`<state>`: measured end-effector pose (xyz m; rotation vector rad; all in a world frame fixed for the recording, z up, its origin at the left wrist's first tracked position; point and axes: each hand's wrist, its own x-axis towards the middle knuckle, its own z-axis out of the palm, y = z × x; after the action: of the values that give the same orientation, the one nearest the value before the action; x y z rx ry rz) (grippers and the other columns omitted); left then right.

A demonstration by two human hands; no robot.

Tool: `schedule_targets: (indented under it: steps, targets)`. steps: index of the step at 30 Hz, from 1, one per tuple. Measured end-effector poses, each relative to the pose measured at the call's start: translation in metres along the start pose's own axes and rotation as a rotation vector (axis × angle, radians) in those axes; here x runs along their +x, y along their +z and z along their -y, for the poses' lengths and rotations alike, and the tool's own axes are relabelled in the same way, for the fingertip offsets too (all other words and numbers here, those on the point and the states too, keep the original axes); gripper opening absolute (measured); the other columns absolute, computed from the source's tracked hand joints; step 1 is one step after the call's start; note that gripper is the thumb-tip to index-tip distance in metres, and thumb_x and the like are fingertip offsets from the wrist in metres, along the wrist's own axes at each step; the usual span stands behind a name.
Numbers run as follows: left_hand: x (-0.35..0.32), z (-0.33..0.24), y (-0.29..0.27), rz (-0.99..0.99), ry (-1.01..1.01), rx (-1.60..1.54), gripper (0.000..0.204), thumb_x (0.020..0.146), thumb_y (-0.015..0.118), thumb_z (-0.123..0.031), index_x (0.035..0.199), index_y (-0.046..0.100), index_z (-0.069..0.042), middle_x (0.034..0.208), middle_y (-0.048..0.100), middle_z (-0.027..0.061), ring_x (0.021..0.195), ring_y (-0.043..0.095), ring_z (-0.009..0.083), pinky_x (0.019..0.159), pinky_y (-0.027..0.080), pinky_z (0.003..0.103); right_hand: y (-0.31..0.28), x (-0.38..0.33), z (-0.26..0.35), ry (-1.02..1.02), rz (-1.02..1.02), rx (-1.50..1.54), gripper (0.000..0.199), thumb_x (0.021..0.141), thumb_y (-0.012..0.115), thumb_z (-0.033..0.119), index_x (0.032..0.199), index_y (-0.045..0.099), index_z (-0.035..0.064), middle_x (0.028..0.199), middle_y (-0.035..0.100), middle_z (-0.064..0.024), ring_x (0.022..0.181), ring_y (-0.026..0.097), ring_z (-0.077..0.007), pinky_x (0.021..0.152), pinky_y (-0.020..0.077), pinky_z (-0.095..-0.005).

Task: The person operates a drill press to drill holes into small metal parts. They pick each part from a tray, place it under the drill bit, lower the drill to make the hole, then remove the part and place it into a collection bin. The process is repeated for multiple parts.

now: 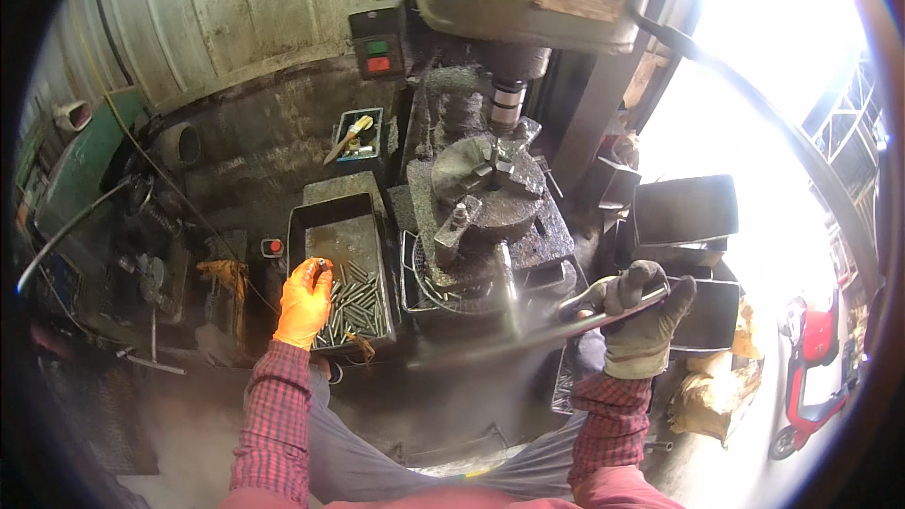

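Observation:
My left hand, in an orange glove, is over a metal tray. Its fingers are closed, and the small dark end of what looks like a metal pin pokes out between them. Many similar short metal pins lie loose in the tray's near half. On the right, my right hand, in a grey glove, is wrapped round a metal lever, whose far part is smeared by motion. Between the hands stands a drill press with a round chuck on its table, under the spindle. The chuck jaws look bare.
A small tray with a brush sits behind the pin tray. A switch box with green and red buttons hangs near the wall. Dark bins are stacked at right, with a red scooter beyond. A cable crosses the left side.

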<state>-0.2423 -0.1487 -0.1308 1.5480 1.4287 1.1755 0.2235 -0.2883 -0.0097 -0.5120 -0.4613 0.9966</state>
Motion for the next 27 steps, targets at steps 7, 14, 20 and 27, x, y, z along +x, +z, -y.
schedule_targets:
  steps: [7,14,20,27]
  targets:
    - [-0.014,-0.011,-0.012,-0.019,0.015,-0.209,0.015,0.106,0.065,0.0,0.121,0.069,0.0,0.102,0.066,-0.0028,0.087,0.058,0.0052,0.077,0.047,0.022,0.102,-0.013,-0.022,0.173,0.734,-0.03,0.061,0.098,0.066,0.067,0.099,0.067,0.0058,0.074,0.055,-0.0059,0.07,0.059,-0.0241,0.076,0.057,-0.048]
    - [-0.007,0.008,-0.03,-0.118,0.069,-0.232,0.016,0.106,0.064,0.002,0.121,0.07,-0.001,0.11,0.067,-0.002,0.096,0.06,0.0057,0.083,0.049,0.021,0.164,-0.083,-0.13,0.196,1.209,-1.716,0.055,0.096,0.075,0.044,0.128,0.071,-0.0011,0.109,0.077,-0.0236,0.104,0.076,-0.038,0.087,0.0603,-0.0466]
    - [-0.018,0.012,-0.042,-0.131,0.165,-0.257,0.017,0.104,0.067,0.003,0.12,0.071,-0.002,0.107,0.068,-0.0031,0.092,0.06,0.005,0.082,0.049,0.021,-0.014,-0.117,-0.145,0.218,0.203,-1.171,0.076,0.092,0.084,0.031,0.154,0.054,-0.0004,0.142,0.069,-0.0248,0.134,0.066,-0.0306,0.114,0.05,-0.037]
    - [-0.022,-0.024,-0.042,-0.029,-0.089,-0.383,0.019,0.102,0.071,0.002,0.121,0.073,0.001,0.106,0.07,-0.0027,0.093,0.06,0.0043,0.084,0.049,0.02,-0.116,-0.065,-0.045,-0.204,0.036,-1.659,0.024,0.091,0.072,0.014,0.114,0.072,0.0058,0.096,0.075,-0.0082,0.086,0.071,-0.0204,0.081,0.0574,-0.034]
